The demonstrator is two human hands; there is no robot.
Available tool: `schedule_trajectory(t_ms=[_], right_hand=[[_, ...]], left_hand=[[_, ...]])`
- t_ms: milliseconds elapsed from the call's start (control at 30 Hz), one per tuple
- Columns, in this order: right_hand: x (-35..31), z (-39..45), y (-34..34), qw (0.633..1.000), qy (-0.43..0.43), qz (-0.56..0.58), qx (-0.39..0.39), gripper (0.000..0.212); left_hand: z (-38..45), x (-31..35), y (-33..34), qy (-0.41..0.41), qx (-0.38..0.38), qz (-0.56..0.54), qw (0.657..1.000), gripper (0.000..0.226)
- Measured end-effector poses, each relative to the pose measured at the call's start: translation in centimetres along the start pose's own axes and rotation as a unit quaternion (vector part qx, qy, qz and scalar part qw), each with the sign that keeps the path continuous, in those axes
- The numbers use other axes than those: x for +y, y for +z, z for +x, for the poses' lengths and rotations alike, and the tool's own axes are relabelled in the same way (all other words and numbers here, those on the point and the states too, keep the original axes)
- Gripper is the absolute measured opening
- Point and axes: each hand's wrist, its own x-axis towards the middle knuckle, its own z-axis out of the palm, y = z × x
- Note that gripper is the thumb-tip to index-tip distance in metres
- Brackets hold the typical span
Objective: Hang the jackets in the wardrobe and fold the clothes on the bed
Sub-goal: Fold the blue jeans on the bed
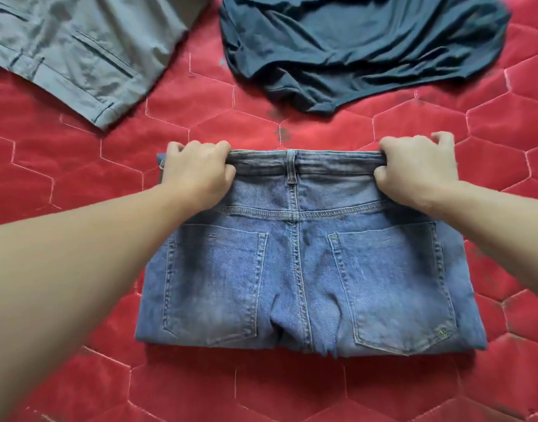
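Jeans [304,269], folded, pockets up, lie on the red quilted bed [292,391]. At their far edge the left hand [197,172] and right hand [420,172] each grip the waistband. Beyond lie grey trousers [72,50] and a dark blue garment [362,47].

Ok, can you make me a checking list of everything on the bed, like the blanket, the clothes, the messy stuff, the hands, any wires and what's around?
Surface: red quilted bedcover with a hexagon stitch pattern and a few dark marks.
Job's things: blue jeans folded, back pockets up; grey trousers lying far left; dark navy garment crumpled far right.
Clutter: nothing seen.
Grippers: left hand and right hand each grip one end of the jeans' waistband.
Cables: nothing seen.
Surroundings: nothing seen beyond the bed; no wardrobe or jackets in view.
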Motion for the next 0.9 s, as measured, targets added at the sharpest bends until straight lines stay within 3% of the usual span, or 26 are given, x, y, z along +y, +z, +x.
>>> schedule_trajectory(t_ms=[133, 200, 267, 400, 533, 700, 900], right_hand=[[-0.5, 0.4, 0.3, 1.0, -0.007, -0.007, 0.022, 0.027], [-1.3, -0.7, 0.0, 0.996, -0.028, 0.043, 0.078, 0.048], [-3.3, -2.8, 0.3, 0.983, -0.067, 0.105, 0.136, 0.054], [-6.0, -6.3, 3.3, 0.988, -0.088, 0.126, 0.024, 0.07], [-5.3, -5.2, 5.2, 0.988, -0.093, 0.118, 0.036, 0.071], [-6.0, -5.9, 4.1, 0.992, -0.068, 0.106, 0.001, 0.07], [-10.4, -14.4, 2.4, 0.96, -0.072, 0.263, 0.055, 0.064]], left_hand=[[0.6, 0.1, 0.2, 0.017, 0.028, 0.01, 0.999, 0.019], [-0.8, 1.6, -0.2, -0.016, 0.061, -0.038, 0.997, 0.042], [-3.6, 4.1, 0.0, -0.023, 0.091, -0.088, 0.992, 0.05], [-7.8, 6.8, 3.3, -0.031, -0.058, -0.086, 0.994, 0.066], [-7.2, 6.1, 5.0, -0.023, -0.033, -0.07, 0.997, 0.069], [-7.4, 6.4, 3.9, -0.041, -0.065, -0.091, 0.993, 0.065], [-14.2, 9.0, 2.8, -0.041, -0.035, -0.167, 0.984, 0.059]])
